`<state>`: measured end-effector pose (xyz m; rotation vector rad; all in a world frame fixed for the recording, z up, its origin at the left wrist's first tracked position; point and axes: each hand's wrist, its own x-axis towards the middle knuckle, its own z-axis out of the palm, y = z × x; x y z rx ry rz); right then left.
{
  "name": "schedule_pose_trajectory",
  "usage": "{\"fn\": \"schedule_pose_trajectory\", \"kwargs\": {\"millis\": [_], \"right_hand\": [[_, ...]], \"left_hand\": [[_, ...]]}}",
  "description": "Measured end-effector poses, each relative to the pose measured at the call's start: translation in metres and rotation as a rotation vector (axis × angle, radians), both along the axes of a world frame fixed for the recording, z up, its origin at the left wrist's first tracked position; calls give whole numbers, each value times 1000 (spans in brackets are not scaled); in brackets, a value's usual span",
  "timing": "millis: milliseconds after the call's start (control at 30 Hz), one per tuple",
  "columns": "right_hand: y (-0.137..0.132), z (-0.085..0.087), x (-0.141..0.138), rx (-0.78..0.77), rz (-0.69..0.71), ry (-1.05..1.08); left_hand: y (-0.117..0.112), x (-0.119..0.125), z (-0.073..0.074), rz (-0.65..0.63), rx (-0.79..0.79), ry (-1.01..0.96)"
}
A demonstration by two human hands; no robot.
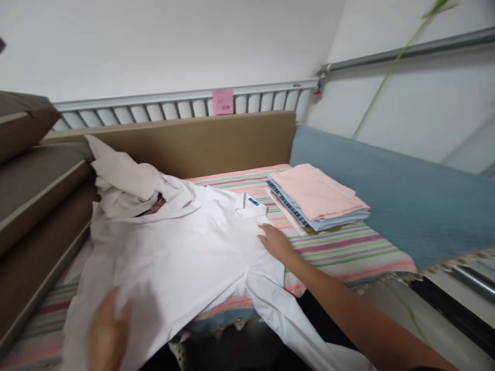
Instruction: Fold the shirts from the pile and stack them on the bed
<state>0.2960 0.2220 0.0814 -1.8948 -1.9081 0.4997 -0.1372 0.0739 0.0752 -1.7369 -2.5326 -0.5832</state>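
Note:
A white collared shirt (181, 247) lies spread on a striped cloth (348, 252); a small blue label shows at its collar. My right hand (275, 241) rests flat on the shirt's shoulder near the collar, fingers stretched out. Blurred by motion, my left hand (108, 335) sits low at the shirt's lower left part, touching the fabric. One sleeve hangs over the front edge of the surface.
A stack of folded clothes (317, 198), pink on top, sits at the right of the striped cloth. A crumpled pale garment (124, 178) lies behind the shirt. Brown cushions (34, 190) rise at the left, a brown board (216, 139) at the back, a blue cloth (394, 196) at the right.

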Motion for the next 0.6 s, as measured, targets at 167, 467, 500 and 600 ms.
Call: {"fn": "schedule_pose_trajectory", "kwargs": {"millis": [167,467,500,600], "right_hand": [[0,-29,-41,-8,406,-270],[15,-49,19,-17,205,-427],[12,-51,24,-14,213,-420],[1,-65,46,9,282,-363]], "left_hand": [[27,55,-38,-324,-268,146],[-25,-38,-48,166,-377,-65],[-33,-47,-48,212,-368,-109],[-57,-71,-49,327,-292,-253]]}}
